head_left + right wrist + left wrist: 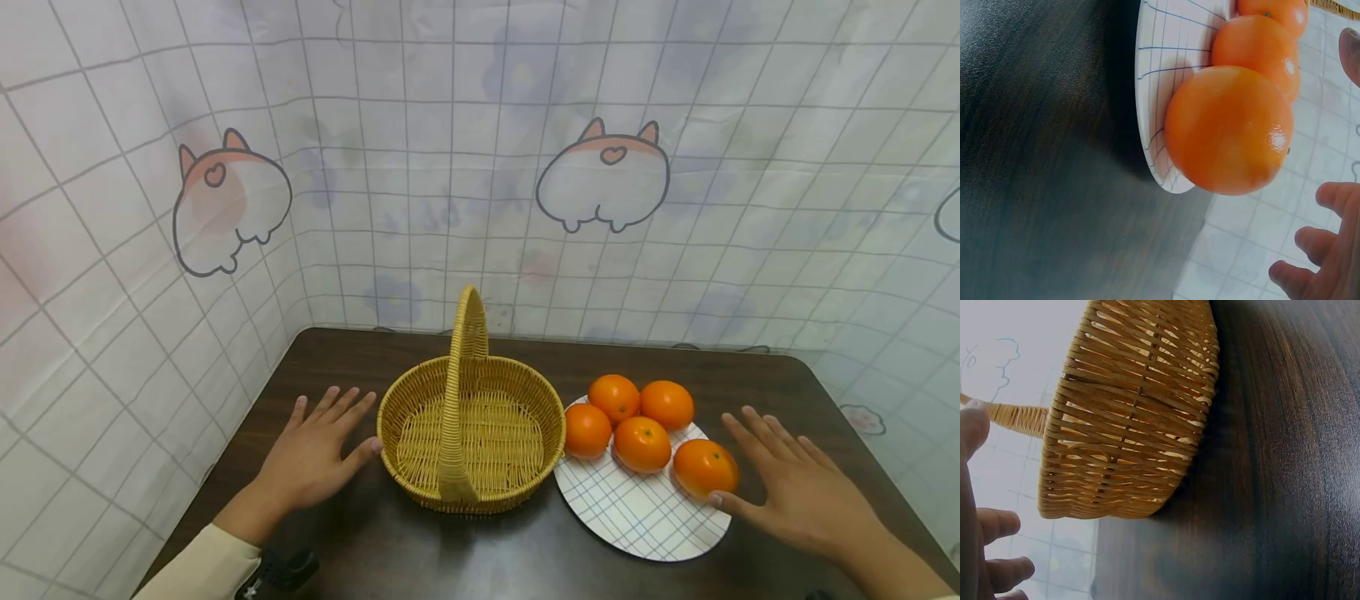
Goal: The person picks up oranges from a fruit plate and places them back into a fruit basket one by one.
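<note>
In the head view my left hand (315, 454) is spread palm down at the left of a yellow wicker basket (555, 408), its thumb near the basket's rim. The left wrist view shows the woven basket side (1129, 412) beside the thumb, and nothing in the hand. Several oranges (642, 444) sit on a white plate with a blue grid (637, 517). My right hand (806, 496), fingers spread, is at the right of the nearest orange (705, 468). Its thumb looks close to that orange; whether they touch I cannot tell.
A dark wooden table (420, 558) bears the basket and plate, which stand side by side. The basket's tall handle (452, 417) arches over its middle. A white gridded cloth (480, 183) with cartoon drawings hangs behind the table and along its sides.
</note>
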`<action>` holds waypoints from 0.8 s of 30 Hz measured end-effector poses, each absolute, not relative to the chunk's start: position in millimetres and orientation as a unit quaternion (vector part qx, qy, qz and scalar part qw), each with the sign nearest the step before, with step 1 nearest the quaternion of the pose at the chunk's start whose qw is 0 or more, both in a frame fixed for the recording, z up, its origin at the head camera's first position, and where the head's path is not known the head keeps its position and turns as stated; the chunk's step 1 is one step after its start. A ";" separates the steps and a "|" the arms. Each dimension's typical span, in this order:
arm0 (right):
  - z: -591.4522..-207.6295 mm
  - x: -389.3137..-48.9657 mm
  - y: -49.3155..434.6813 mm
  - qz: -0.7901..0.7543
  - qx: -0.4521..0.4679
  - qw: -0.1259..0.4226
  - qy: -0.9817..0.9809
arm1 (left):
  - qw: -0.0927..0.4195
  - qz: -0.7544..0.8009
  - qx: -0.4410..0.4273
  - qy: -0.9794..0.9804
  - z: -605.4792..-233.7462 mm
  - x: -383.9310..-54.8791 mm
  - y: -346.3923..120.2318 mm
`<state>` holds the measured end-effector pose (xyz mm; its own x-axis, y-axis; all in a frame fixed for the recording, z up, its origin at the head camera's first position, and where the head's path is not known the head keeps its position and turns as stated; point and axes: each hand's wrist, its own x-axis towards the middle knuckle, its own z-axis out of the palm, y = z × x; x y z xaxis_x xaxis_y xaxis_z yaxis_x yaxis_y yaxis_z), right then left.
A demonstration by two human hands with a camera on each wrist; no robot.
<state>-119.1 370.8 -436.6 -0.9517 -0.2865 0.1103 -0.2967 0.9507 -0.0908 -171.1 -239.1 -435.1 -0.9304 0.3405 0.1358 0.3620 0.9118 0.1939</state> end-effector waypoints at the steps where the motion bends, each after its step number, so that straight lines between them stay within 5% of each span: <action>1: -437.2 -119.3 370.8 0.054 0.148 0.048 -0.986 | 0.049 -0.112 -0.179 -0.976 -436.0 -171.4 -239.1; 11: -443.1 -121.6 370.6 0.065 0.142 0.044 -0.987 | 0.051 -0.192 -0.149 -0.969 -443.2 -174.9 -234.5; 24: -449.2 -124.6 368.7 0.057 0.146 0.061 -0.986 | -0.016 -0.330 -0.100 -0.939 -444.1 -179.2 -229.3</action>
<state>-124.6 368.7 -449.2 -0.9502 -0.2803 0.1364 -0.2941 0.9512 -0.0938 -179.2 -229.3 -444.1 -0.9794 0.1985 0.0362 0.1775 0.7623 0.6224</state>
